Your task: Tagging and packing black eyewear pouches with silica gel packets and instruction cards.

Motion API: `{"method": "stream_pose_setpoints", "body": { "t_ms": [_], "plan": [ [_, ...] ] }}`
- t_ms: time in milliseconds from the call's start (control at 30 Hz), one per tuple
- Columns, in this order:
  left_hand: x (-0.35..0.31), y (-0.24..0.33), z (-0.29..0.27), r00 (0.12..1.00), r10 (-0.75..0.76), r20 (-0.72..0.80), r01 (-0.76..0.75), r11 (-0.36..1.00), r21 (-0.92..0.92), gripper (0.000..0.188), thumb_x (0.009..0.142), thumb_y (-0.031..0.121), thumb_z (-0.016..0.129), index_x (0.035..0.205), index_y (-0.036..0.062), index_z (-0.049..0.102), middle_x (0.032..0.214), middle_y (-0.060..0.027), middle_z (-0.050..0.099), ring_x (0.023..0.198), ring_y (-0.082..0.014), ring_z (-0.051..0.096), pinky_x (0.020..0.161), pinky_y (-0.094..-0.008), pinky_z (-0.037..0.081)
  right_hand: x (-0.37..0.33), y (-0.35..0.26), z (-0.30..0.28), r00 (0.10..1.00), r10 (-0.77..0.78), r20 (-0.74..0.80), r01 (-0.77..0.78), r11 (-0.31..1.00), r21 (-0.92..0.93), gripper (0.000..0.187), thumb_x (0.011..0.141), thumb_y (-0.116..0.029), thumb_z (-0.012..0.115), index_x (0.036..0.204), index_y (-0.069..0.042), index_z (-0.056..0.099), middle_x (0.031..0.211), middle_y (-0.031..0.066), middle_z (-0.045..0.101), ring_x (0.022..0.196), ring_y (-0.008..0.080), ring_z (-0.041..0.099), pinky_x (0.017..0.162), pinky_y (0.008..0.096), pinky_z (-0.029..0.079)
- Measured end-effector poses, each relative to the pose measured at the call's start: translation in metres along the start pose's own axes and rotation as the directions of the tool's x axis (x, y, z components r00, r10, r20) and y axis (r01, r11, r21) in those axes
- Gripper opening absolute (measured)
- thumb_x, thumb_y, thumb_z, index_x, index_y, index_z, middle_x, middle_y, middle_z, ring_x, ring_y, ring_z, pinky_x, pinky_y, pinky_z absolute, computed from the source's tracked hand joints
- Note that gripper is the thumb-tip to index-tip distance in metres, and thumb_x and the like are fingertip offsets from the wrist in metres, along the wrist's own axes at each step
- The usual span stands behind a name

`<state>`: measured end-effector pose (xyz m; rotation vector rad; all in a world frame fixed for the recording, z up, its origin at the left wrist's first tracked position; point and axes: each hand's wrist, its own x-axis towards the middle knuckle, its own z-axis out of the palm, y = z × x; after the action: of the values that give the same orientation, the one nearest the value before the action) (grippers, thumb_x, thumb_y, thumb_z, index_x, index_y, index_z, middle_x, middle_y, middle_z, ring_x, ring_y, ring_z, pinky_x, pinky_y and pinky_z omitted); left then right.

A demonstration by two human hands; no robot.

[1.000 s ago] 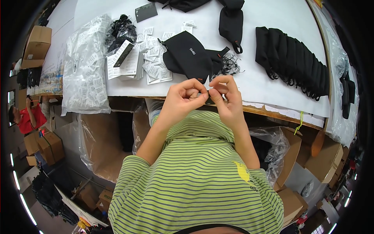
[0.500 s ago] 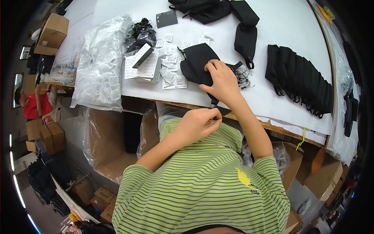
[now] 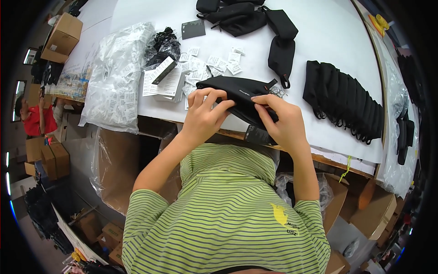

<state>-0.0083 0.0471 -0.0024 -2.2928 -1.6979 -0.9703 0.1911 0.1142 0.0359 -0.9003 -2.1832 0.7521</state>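
A black fabric pouch (image 3: pixel 244 108) is held near the table's front edge, with small light lettering on its upper face. My left hand (image 3: pixel 204 112) pinches its left part between thumb and curled fingers. On the pouch's right part, my right hand (image 3: pixel 285 121) grips with thumb and forefinger. A black hang tag (image 3: pixel 259 135) dangles below the pouch, over the table edge. Behind it lie loose white printed labels (image 3: pixel 221 64). A tangle of thin black strings (image 3: pixel 279 92) shows partly past my right hand.
Along the right, several black pouches (image 3: pixel 343 98) lie in an overlapping row; more pouches (image 3: pixel 239 20) lie at the back. To the left are stacked white leaflets (image 3: pixel 169 86), a clear bag of labels (image 3: pixel 112 77) and bagged black cords (image 3: pixel 160 48). A lined carton (image 3: pixel 116 169) stands below.
My left hand has risen from in front of my waist and taken hold of the pouch. The pouch has been turned and drawn nearer; my right hand has shifted to its right part.
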Motion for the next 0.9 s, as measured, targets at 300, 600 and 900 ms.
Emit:
{"method": "stream_pose_setpoints", "body": {
  "t_ms": [300,600,900],
  "plan": [
    [-0.001,-0.005,-0.013,0.990,0.143,0.000,-0.140,0.970,-0.198,0.023,0.065,0.003,0.068,0.087,0.0037,0.063,0.087,-0.0063,0.061,0.076,-0.0228,0.059,0.070,-0.0347,0.045,-0.002,-0.015,0.000,0.997,-0.074,0.015,0.074,0.997,0.037,0.008,0.081,-0.005,0.064,0.089,-0.005,0.062,0.079,0.0090,0.064,0.063,0.0268,0.062,0.056,0.0325,0.048],
    [-0.005,-0.007,-0.004,0.967,0.252,0.029,-0.247,0.961,-0.121,0.025,0.067,0.005,0.065,0.092,0.0003,0.062,0.092,-0.0084,0.061,0.085,-0.0235,0.060,0.078,-0.0343,0.048,-0.005,-0.006,0.003,0.970,0.212,0.120,-0.238,0.930,0.281,0.007,0.083,-0.002,0.061,0.088,0.003,0.062,0.075,0.0088,0.067,0.069,0.0135,0.067,0.065,0.0249,0.050],
    [-0.007,-0.006,-0.003,0.967,0.253,-0.002,-0.251,0.959,-0.135,0.019,0.069,0.004,0.063,0.088,0.0009,0.064,0.089,-0.0058,0.064,0.079,-0.0183,0.062,0.074,-0.0315,0.050,-0.007,-0.002,0.003,0.950,0.256,0.177,-0.304,0.885,0.354,0.008,0.083,-0.003,0.062,0.084,0.004,0.062,0.071,0.0052,0.066,0.064,0.0108,0.065,0.064,0.0229,0.050]
  ]
}}
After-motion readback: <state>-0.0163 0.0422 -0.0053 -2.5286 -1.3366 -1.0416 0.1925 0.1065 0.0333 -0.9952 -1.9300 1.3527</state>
